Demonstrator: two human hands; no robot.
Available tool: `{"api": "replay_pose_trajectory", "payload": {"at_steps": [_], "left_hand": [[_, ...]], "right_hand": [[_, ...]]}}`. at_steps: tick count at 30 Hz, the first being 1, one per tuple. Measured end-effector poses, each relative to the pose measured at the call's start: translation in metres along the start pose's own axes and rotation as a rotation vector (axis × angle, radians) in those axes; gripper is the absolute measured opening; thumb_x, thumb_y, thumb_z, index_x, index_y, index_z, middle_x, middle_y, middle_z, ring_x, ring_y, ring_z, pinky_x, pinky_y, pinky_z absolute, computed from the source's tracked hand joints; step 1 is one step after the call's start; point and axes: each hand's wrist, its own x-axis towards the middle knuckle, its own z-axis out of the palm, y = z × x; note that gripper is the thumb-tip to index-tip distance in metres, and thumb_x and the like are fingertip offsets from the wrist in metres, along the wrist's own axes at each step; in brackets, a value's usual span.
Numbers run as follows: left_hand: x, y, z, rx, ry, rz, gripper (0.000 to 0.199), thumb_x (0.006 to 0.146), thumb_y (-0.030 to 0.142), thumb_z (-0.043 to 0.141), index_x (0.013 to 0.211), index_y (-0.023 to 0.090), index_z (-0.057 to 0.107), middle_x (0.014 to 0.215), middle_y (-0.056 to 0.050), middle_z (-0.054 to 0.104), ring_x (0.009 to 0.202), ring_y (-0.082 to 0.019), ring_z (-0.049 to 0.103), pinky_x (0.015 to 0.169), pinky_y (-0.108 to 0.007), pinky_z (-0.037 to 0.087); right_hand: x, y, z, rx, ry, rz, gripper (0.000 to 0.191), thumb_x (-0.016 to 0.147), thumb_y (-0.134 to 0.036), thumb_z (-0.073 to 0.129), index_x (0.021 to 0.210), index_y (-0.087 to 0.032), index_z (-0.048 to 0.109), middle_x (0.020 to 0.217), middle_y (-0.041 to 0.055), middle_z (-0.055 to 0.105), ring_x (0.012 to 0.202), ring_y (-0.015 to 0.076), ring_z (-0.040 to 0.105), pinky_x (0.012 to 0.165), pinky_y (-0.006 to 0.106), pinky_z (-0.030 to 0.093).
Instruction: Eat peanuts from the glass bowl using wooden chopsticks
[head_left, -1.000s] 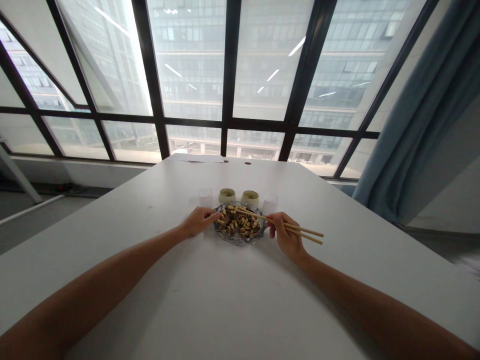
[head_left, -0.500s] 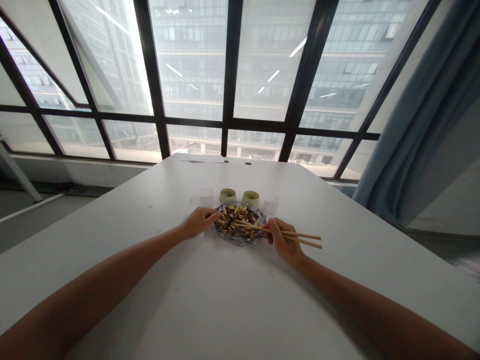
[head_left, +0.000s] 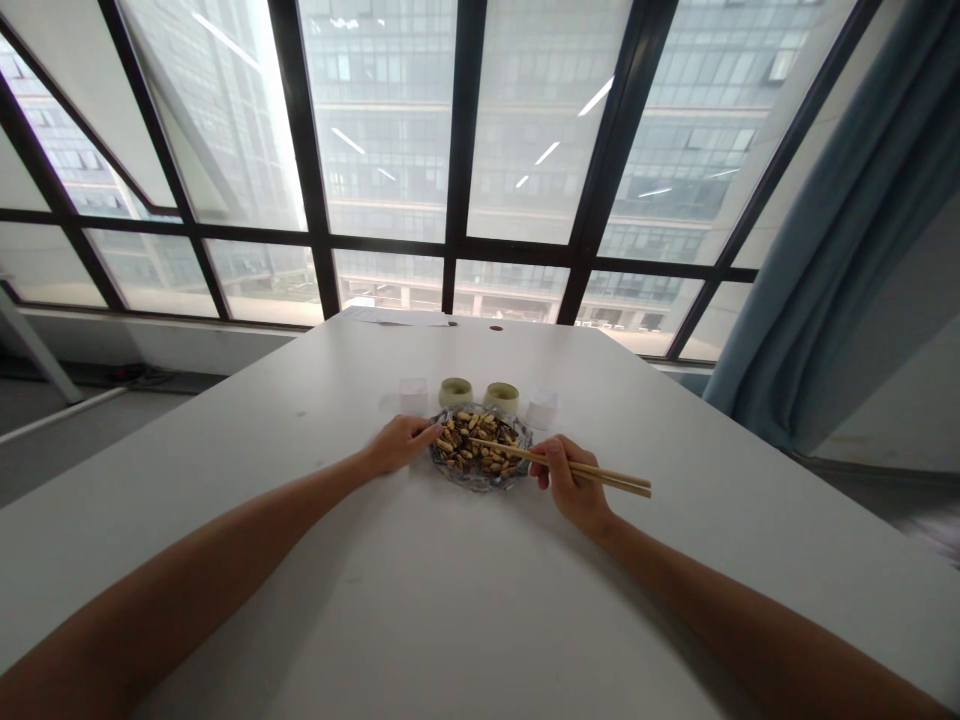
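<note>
A clear glass bowl (head_left: 480,485) filled with brown and tan nuts or seeds (head_left: 487,460) rests on the white table (head_left: 420,590). My left hand (head_left: 401,442) grips the bowl's left rim between thumb and fingers. In my right hand (head_left: 571,482), at the bowl's right side, is a pair of wooden chopsticks (head_left: 611,477). Their tips reach left over the middle of the bowl, among the pieces; whether anything is pinched between them is too small to tell.
Two pale green cups (head_left: 455,392) stand just behind the bowl. A transparent box (head_left: 413,393) is left of them, another transparent box (head_left: 542,408) right. Paper (head_left: 394,317) lies at the table's far edge. A blue curtain (head_left: 817,230) hangs at right.
The back ends of the chopsticks have come closer together and shifted slightly right. Their tips have also moved a little right and up. My left hand holds its place on the bowl.
</note>
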Motion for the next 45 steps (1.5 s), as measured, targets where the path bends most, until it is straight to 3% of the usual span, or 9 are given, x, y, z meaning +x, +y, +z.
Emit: {"api": "replay_pose_trajectory", "payload": {"at_steps": [9, 19, 27, 34, 45], "left_hand": [[0.000, 0.002, 0.000, -0.005, 0.005, -0.006, 0.058, 0.087, 0.063, 0.037, 0.057, 0.016, 0.050, 0.052, 0.003, 0.037, 0.054, -0.011, 0.034, 0.052, -0.024, 0.025], [0.000, 0.000, 0.000, 0.045, -0.012, 0.003, 0.058, 0.090, 0.061, 0.033, 0.060, 0.015, 0.052, 0.054, 0.003, 0.040, 0.056, -0.011, 0.037, 0.053, -0.023, 0.025], [0.000, -0.002, 0.000, 0.061, -0.016, -0.007, 0.058, 0.090, 0.062, 0.032, 0.060, 0.016, 0.049, 0.054, 0.003, 0.041, 0.057, -0.011, 0.039, 0.054, -0.023, 0.026], [0.000, 0.001, 0.000, 0.055, -0.012, 0.012, 0.058, 0.090, 0.062, 0.032, 0.059, 0.016, 0.048, 0.054, 0.003, 0.038, 0.056, -0.011, 0.037, 0.053, -0.023, 0.026], [-0.001, 0.001, -0.001, -0.017, 0.002, 0.006, 0.056, 0.088, 0.060, 0.039, 0.060, 0.014, 0.055, 0.052, 0.003, 0.041, 0.057, -0.012, 0.039, 0.053, -0.022, 0.029]], "right_hand": [[0.002, -0.003, 0.001, -0.060, -0.068, 0.058, 0.048, 0.086, -0.063, 0.055, 0.066, -0.019, 0.061, 0.049, -0.0010, 0.052, 0.042, 0.0114, 0.046, 0.039, 0.023, 0.035], [0.003, 0.000, 0.002, -0.030, -0.037, 0.053, 0.048, 0.087, -0.061, 0.056, 0.067, -0.018, 0.063, 0.050, -0.0006, 0.055, 0.041, 0.0105, 0.047, 0.040, 0.023, 0.037], [0.005, 0.002, 0.001, 0.059, 0.095, 0.052, 0.051, 0.088, -0.065, 0.052, 0.077, -0.017, 0.066, 0.054, 0.0000, 0.058, 0.041, 0.0105, 0.050, 0.038, 0.022, 0.038], [0.005, 0.002, 0.000, 0.011, 0.152, 0.046, 0.059, 0.090, -0.067, 0.045, 0.068, -0.017, 0.066, 0.047, 0.0002, 0.053, 0.041, 0.0107, 0.046, 0.038, 0.022, 0.036], [0.008, 0.016, 0.001, 0.034, 0.020, 0.097, 0.046, 0.089, -0.060, 0.055, 0.077, -0.018, 0.067, 0.056, -0.0002, 0.058, 0.047, 0.0118, 0.050, 0.043, 0.023, 0.039]]}}
